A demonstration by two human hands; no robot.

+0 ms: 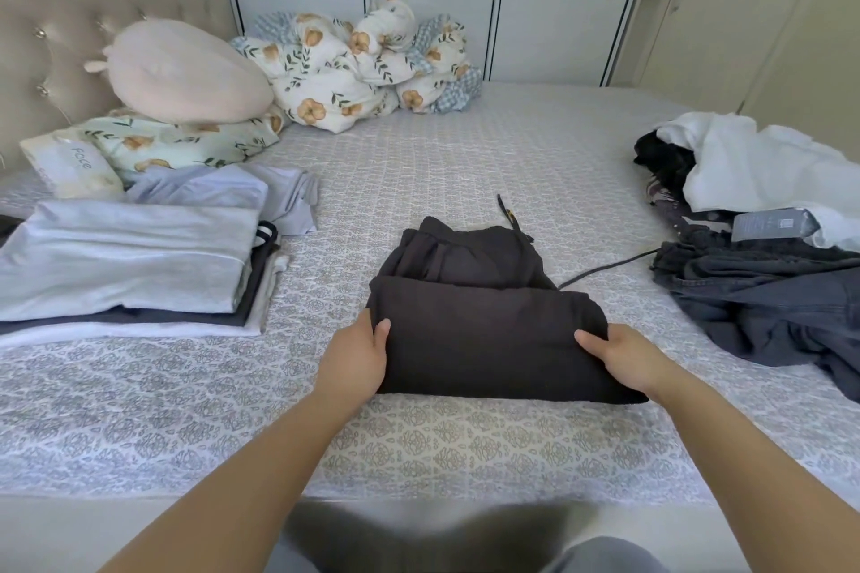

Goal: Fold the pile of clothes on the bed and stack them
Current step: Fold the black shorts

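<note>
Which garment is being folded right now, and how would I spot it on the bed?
Start at the bed and come to its near middle. There lies the black folded garment, gripped at its sides by the left hand and right hand. It alone lies between the two clothes piles.

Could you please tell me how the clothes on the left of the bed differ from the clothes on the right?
The left stack is folded flat in neat layers; the right heap is crumpled and unfolded. The left stack is mostly pale grey and white with one dark layer; the right heap mixes a white garment on top with dark ones below. Both rest on the patterned bedspread, and neither hand touches them.
</note>
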